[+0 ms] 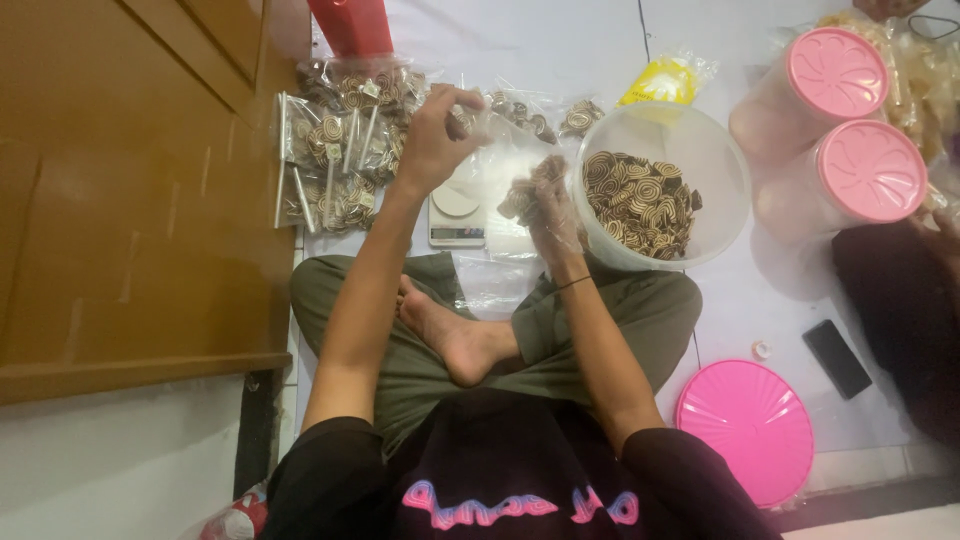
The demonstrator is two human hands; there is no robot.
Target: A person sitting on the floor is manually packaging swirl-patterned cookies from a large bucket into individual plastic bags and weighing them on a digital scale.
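I sit cross-legged on a white floor. My left hand (432,140) is raised and pinches the top edge of a clear plastic bag (505,165) that hangs over a small white kitchen scale (456,213). My right hand (548,205), in a thin clear glove, holds a handful of brown-and-cream spiral cookies (518,200) at the bag's side. Just right of that hand stands a large clear tub (700,150) partly filled with the same spiral cookies (640,200).
Several sealed bags of cookies (340,140) lie at the left by a wooden door (120,180). Two pink-lidded jars (835,120), a loose pink lid (745,428), a black phone (836,358), a yellow packet (665,80) and a red object (350,25) lie around. Another person's dark clothing (905,310) is at the right.
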